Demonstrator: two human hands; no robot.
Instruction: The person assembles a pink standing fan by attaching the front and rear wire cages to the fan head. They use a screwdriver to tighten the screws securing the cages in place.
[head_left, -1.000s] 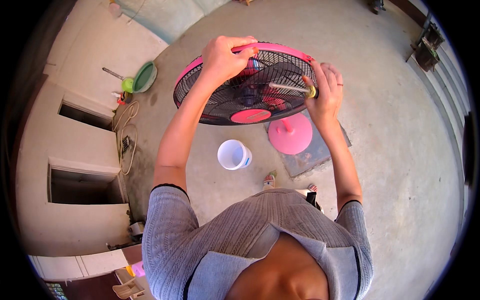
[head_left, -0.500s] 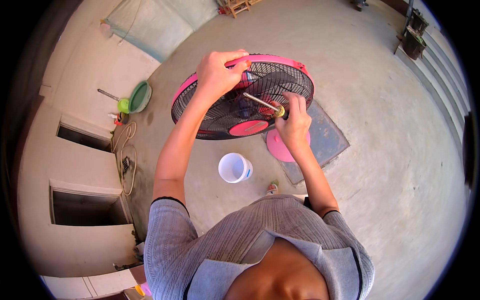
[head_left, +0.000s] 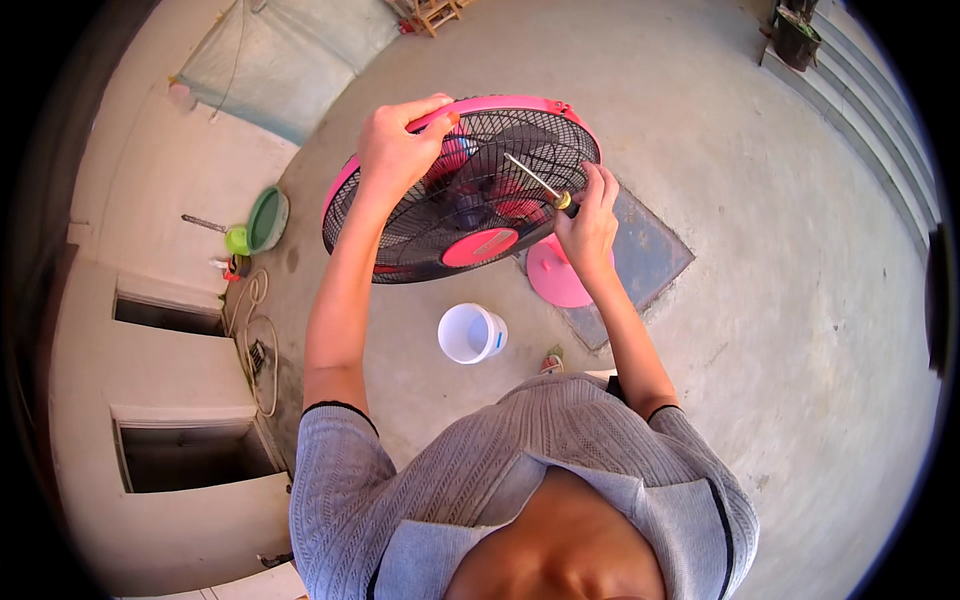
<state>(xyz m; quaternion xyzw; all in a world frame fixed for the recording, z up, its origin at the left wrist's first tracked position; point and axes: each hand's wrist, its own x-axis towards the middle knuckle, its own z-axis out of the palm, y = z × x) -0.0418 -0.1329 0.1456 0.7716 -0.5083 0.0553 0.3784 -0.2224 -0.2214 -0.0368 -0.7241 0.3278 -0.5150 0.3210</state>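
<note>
A standing fan [head_left: 405, 250] with a black wire grille, a pink rim and a pink round centre badge is in front of me, its head tilted. My left hand [head_left: 400, 148] is closed over the top of the rim, thumb on the near side. In my right hand [head_left: 588, 228] is a screwdriver [head_left: 535, 178] with a dark and yellow handle. Its metal shaft points up and left across the grille; whether the tip touches the wires I cannot tell. Some right fingers rest at the grille's right edge. Below stands the fan's pink round base [head_left: 556, 275].
A white bucket [head_left: 470, 335] stands on the concrete floor beneath the fan. A grey slab [head_left: 645, 250] lies under the base. Along the left wall are a green basin [head_left: 268, 220] and a coiled hose [head_left: 262, 340]. Steps [head_left: 850, 130] with a plant pot [head_left: 797, 42] run along the right.
The fan head and my left hand have shifted slightly left in view. The screwdriver tip has moved up and right relative to the grille, and my right hand has shifted toward the grille's right edge.
</note>
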